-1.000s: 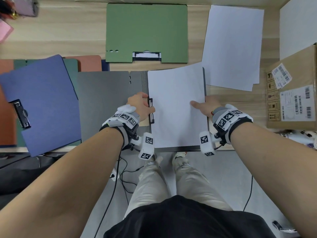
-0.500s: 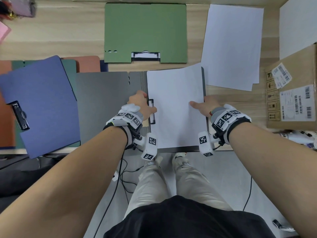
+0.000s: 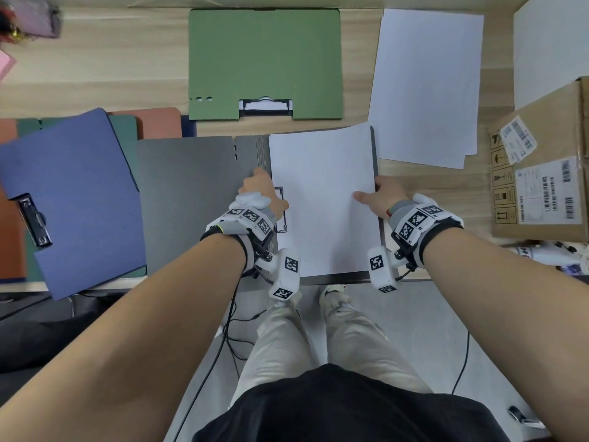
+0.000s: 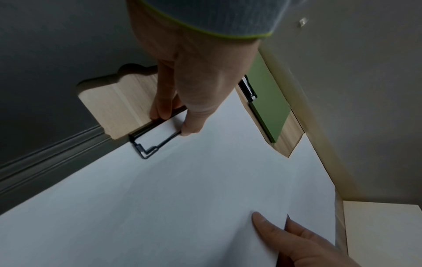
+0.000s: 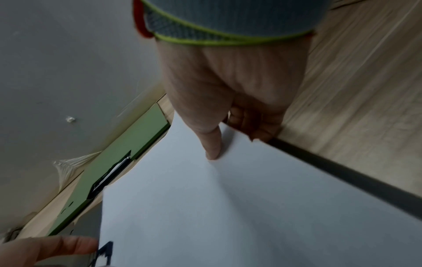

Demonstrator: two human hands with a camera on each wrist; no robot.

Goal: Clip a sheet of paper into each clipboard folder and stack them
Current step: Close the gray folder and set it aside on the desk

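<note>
An open grey clipboard folder (image 3: 185, 199) lies at the table's front edge. A white sheet (image 3: 322, 199) covers its right half. My left hand (image 3: 264, 193) pinches the black wire clip (image 3: 281, 215) at the sheet's left edge. In the left wrist view the fingers (image 4: 160, 112) and thumb hold the clip (image 4: 155, 137), and the sheet (image 4: 182, 198) reaches under its wire loop. My right hand (image 3: 379, 199) pinches the sheet's right edge. Its thumb (image 5: 212, 144) lies on top of the sheet (image 5: 251, 207) and its fingers curl under.
A closed green folder (image 3: 264, 59) lies behind. Loose white sheets (image 3: 427, 87) are at the back right and a cardboard box (image 3: 541, 180) at the right. A blue folder (image 3: 70, 199) tops other coloured folders at the left.
Hardly anything has changed. Both hands keep their holds on the clip and the sheet, and the view has drifted slightly.
</note>
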